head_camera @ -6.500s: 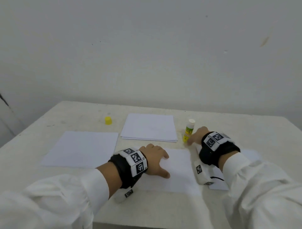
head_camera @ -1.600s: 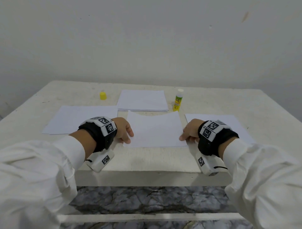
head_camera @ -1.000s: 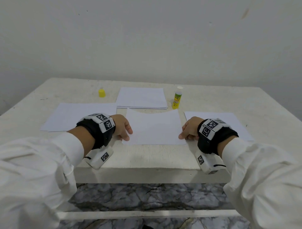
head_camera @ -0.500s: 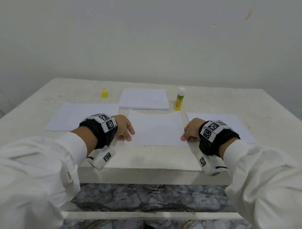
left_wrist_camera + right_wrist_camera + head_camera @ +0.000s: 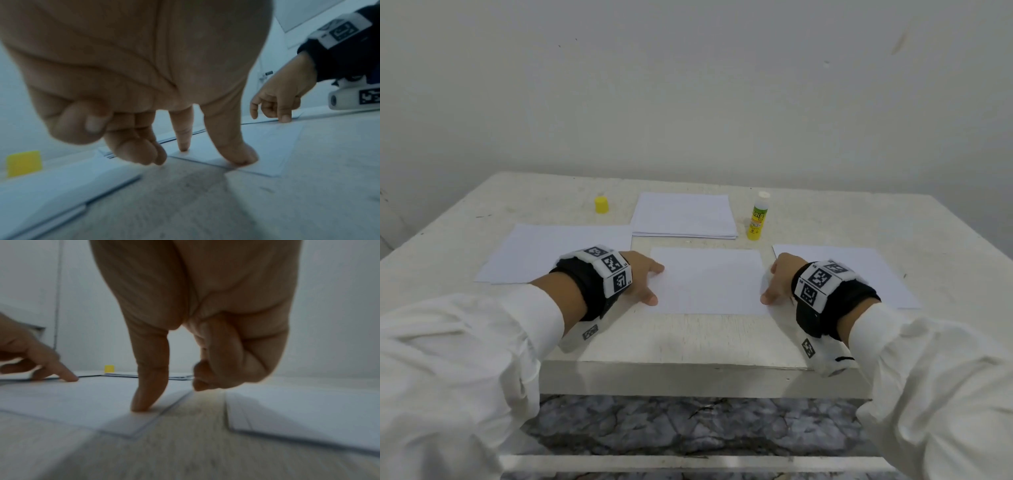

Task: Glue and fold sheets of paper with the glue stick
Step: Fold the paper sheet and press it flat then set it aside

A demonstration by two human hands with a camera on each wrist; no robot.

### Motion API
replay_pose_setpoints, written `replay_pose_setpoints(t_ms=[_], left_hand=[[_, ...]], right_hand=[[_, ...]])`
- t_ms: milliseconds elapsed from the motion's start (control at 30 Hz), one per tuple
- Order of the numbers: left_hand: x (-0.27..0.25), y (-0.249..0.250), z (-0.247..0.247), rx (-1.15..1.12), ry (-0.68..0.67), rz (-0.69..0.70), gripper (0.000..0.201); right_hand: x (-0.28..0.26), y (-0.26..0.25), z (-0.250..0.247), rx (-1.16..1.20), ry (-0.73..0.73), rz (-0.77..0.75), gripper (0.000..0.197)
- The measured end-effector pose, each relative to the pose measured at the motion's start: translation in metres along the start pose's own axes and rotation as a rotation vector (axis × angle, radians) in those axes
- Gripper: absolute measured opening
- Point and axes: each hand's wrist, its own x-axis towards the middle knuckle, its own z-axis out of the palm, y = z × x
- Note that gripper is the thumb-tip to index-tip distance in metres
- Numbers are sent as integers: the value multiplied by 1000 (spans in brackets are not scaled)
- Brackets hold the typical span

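Observation:
A white sheet [image 5: 709, 281], doubled over with two layers showing at its near corners, lies flat near the table's front edge. My left hand [image 5: 645, 282] presses its left edge with thumb and index finger [image 5: 242, 160], the other fingers tucked. My right hand [image 5: 774, 282] presses the right edge with the thumb [image 5: 141, 405], the rest loosely curled above the paper. The uncapped yellow glue stick [image 5: 756, 216] stands upright behind the sheet, apart from both hands. Its yellow cap [image 5: 601, 204] stands at the back left.
A stack of white paper [image 5: 683, 216] lies behind the sheet, between cap and glue stick. One single sheet [image 5: 558, 250] lies to the left, another [image 5: 859, 270] to the right. The white table's front edge [image 5: 688, 373] is close to my wrists; a wall stands behind.
The sheet's far edge, bowed up a moment ago, now lies flat. Both hands stay at its side edges, fingers spread a little wider. Earlier my right hand was at the glue stick.

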Motion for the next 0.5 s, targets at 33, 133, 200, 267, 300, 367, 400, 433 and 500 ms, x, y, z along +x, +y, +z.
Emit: replay_pose_setpoints(t_ms=[33,133,200,267,300,367,400,433,500], left_hand=[[2,-2,-1,74,-9,-1,82],[12,-8,-3,204,-42,12,91],[19,-9,-3,250,-64,44,98],[27,-10,-3,256,-70,82,108],[32,-11,-2,244,-70,95,114],[41,-14,-1,223,-67,115,122],[44,-15,-1,218,-63,119,123],[46,-15,-1,219,-61,120,124],[46,-14,-1,237,-77,111,125]], right_hand=[[-1,-4,-2,-38,13,-7,61],[0,-31,-1,-164,-27,-105,71],[8,-62,5,-242,-76,-224,74],[16,-96,14,-311,-118,-321,90],[20,-112,17,-339,-109,-360,99],[22,-138,20,-393,-82,-422,103],[24,-144,19,-400,-64,-446,105],[27,-148,19,-419,-54,-455,109],[33,-137,16,-463,-47,-440,123]])
